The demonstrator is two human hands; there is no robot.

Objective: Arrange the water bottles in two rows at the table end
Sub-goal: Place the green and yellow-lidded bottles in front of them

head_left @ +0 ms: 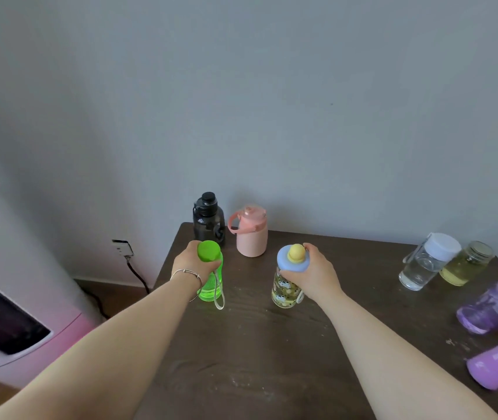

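A black bottle (pixel 208 218) and a pink bottle with a handle (pixel 251 231) stand side by side at the far left end of the dark wooden table (pixel 241 344), against the wall. In front of the black one, my left hand (pixel 191 263) grips the lid of an upright green bottle (pixel 211 283). To its right, my right hand (pixel 317 274) grips the blue lid of a patterned bottle with a yellow knob (pixel 285 291), which stands in front of the pink bottle.
At the right side of the table stand a clear bottle with a white cap (pixel 426 263), a yellowish jar (pixel 466 265), a translucent purple bottle (pixel 496 304) and an opaque purple bottle (pixel 497 366). A wall socket and cable (pixel 125 248) sit left of the table.
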